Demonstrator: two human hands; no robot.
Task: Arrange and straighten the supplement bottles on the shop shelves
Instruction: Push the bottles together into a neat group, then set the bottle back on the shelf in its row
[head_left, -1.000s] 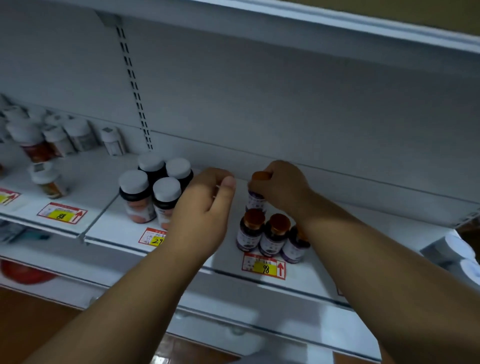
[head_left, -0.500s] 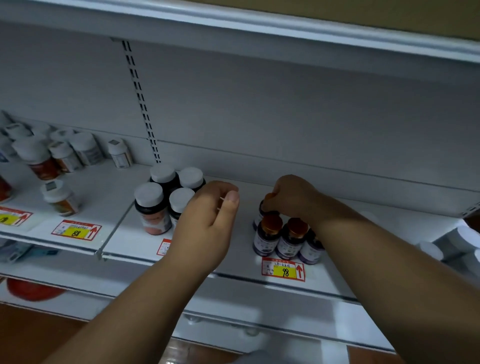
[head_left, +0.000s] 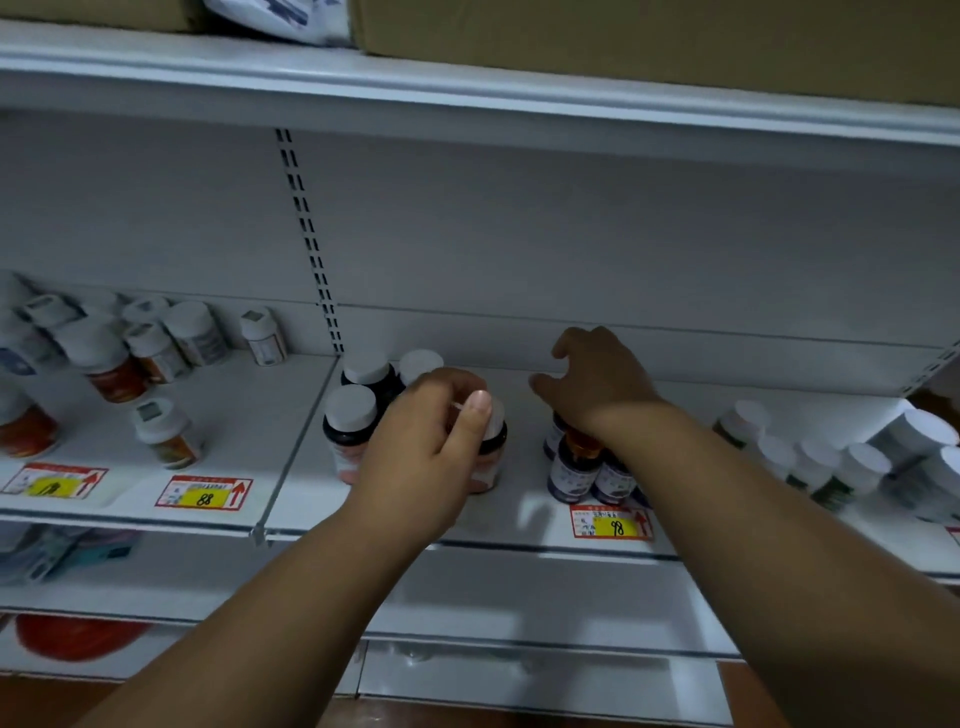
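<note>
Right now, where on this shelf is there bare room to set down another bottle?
Bare shelf lies behind the right hand, between the brown-capped bottles and the white bottles at the far right. A smaller patch sits between the lone bottle by the 88 tag and the black white-capped bottles. The far-left cluster is crowded.
</note>
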